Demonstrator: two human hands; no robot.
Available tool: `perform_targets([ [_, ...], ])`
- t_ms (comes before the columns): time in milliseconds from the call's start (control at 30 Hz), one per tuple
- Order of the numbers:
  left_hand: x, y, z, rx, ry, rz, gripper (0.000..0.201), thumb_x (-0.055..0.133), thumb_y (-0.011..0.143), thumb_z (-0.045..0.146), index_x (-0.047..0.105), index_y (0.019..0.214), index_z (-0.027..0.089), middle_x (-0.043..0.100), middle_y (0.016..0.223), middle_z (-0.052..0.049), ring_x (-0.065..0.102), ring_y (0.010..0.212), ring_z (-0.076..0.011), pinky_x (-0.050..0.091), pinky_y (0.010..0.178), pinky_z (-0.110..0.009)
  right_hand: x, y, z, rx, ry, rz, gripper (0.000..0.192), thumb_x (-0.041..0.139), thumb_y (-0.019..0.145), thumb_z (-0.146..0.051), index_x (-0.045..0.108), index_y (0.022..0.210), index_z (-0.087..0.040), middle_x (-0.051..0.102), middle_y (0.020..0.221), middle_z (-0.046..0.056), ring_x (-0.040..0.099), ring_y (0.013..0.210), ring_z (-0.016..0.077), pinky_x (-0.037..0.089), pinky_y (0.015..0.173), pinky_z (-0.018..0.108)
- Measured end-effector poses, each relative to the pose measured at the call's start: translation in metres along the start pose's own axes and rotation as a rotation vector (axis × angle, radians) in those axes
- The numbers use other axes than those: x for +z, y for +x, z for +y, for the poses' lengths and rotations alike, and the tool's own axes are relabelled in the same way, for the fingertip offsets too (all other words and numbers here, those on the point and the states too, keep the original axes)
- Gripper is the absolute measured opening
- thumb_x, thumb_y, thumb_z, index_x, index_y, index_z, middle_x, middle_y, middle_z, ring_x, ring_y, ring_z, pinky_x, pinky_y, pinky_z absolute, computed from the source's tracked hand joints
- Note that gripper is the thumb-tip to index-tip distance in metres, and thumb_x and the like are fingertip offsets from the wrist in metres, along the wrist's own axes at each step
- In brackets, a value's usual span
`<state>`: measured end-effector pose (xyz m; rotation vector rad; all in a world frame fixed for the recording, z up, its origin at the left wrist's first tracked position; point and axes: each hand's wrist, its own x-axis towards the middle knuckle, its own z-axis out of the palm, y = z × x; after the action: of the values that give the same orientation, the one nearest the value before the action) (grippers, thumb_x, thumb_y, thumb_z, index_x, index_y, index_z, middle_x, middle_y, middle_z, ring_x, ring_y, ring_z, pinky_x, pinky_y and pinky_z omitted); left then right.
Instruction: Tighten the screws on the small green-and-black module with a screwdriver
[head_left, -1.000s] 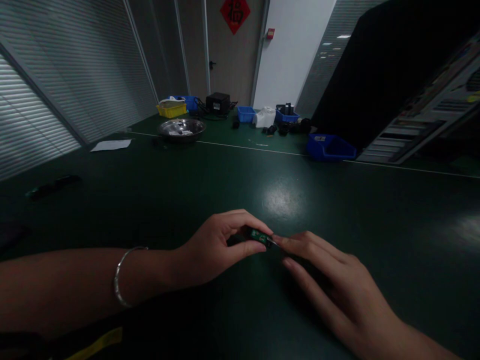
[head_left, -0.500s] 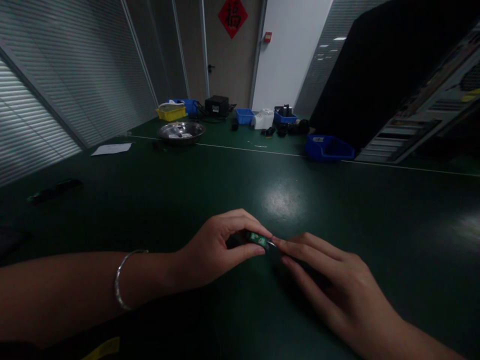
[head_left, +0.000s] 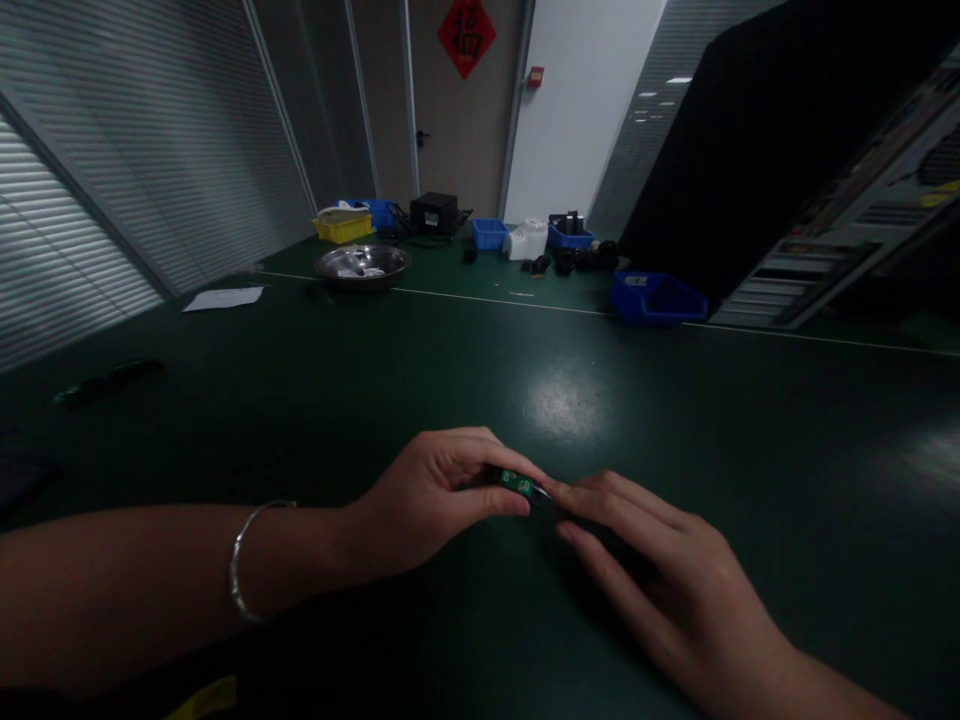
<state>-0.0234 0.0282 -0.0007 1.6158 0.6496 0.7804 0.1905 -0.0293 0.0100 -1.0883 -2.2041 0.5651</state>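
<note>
Between thumb and index finger, my left hand (head_left: 442,485) pinches a small green circuit board (head_left: 517,483) with dark edges, just over the table. A silver bangle is on that wrist. My right hand (head_left: 660,560) comes in from the right, its fingers closed around a thin tool with a bright metal tip (head_left: 541,492); the rest of the tool is hidden beneath the fingers, so its kind does not show. The tip touches or nearly touches the board's right end. Both hands are low over the dark green table (head_left: 420,370).
A metal bowl (head_left: 364,268) with white bits inside and a paper sheet (head_left: 223,298) lie at the back left. A blue bin (head_left: 660,298), a white device (head_left: 527,240) and small trays stand farther back. Dark green-edged pieces (head_left: 109,382) lie at left.
My right fingers have shifted slightly, and the thumb has moved a little left and down. The left hand and the board tilt slightly differently; both holds continue.
</note>
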Motion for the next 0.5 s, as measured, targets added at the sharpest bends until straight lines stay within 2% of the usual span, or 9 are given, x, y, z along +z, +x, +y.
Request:
perform_targets([
  [200, 0.0020, 0.0025, -0.0021, -0.047, -0.164, -0.004, 0.022, 0.072, 0.078, 0.012, 0.074, 0.098, 0.018, 0.067, 0.093, -0.003, 0.064, 0.089, -0.0141, 0.050, 0.082, -0.026, -0.0003, -0.0009, 0.0005, 0.010, 0.041, 0.006, 0.032, 0.050, 0.093, -0.012, 0.056, 0.121, -0.026, 0.064, 0.097, 0.002, 0.065, 0.084, 0.0132, 0.055, 0.071, 0.024],
  [367, 0.0015, 0.0049, -0.0017, -0.121, -0.238, 0.070, 0.026, 0.070, 0.078, 0.011, 0.071, 0.103, 0.017, 0.067, 0.086, -0.001, 0.060, 0.072, -0.0079, 0.050, 0.070, -0.022, -0.0018, -0.0023, -0.0014, 0.034, 0.019, 0.047, 0.034, 0.049, 0.094, -0.014, 0.052, 0.125, -0.028, 0.063, 0.098, 0.002, 0.065, 0.087, 0.0134, 0.055, 0.072, 0.024],
  [500, 0.0013, 0.0055, -0.0029, -0.121, -0.219, 0.107, 0.029, 0.070, 0.078, 0.011, 0.070, 0.107, 0.018, 0.067, 0.092, -0.001, 0.062, 0.077, -0.0088, 0.050, 0.075, -0.022, -0.0022, -0.0027, -0.0025, 0.020, 0.038, -0.029, 0.037, 0.045, 0.095, -0.013, 0.049, 0.128, -0.029, 0.061, 0.098, 0.002, 0.064, 0.084, 0.0124, 0.055, 0.070, 0.024],
])
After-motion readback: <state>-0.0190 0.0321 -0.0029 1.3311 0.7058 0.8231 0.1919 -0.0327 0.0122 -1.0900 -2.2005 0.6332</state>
